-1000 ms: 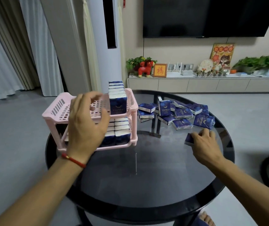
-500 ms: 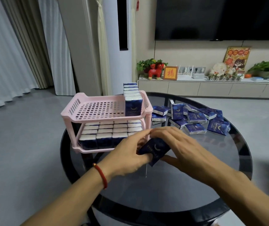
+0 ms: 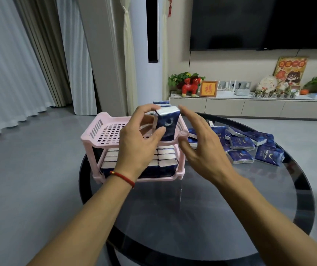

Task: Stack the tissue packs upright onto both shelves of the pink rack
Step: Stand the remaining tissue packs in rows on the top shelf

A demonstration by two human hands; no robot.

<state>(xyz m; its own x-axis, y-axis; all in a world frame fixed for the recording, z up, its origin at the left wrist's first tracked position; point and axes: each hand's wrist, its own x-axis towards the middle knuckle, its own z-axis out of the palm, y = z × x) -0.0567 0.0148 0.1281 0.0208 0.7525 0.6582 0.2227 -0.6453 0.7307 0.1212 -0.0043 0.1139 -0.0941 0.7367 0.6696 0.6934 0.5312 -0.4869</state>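
Head view shows your left hand (image 3: 136,139) nearest the work: it pinches a tissue pack (image 3: 166,122) between thumb at the lower front and fingers curled over the top left corner. You hold the pack upright, its long axis standing nearly vertical with a slight lean, white end up. It hangs over the right part of the top shelf of the pink rack (image 3: 103,131), just in front of the upright packs already standing along that shelf's far right side (image 3: 161,102). Your right hand (image 3: 201,143) holds nothing; its fingers are spread loosely just right of the pack, and whether they touch it I cannot tell. So the slot lies straight down and slightly far from your grip, and the left hand is the one placed to lower it, likely keeping the axis vertical. Below, the lower shelf already looks filled with upright packs (image 3: 165,156). Farther right, loose packs (image 3: 249,146) lie flat in a heap on the round glass table (image 3: 192,217).
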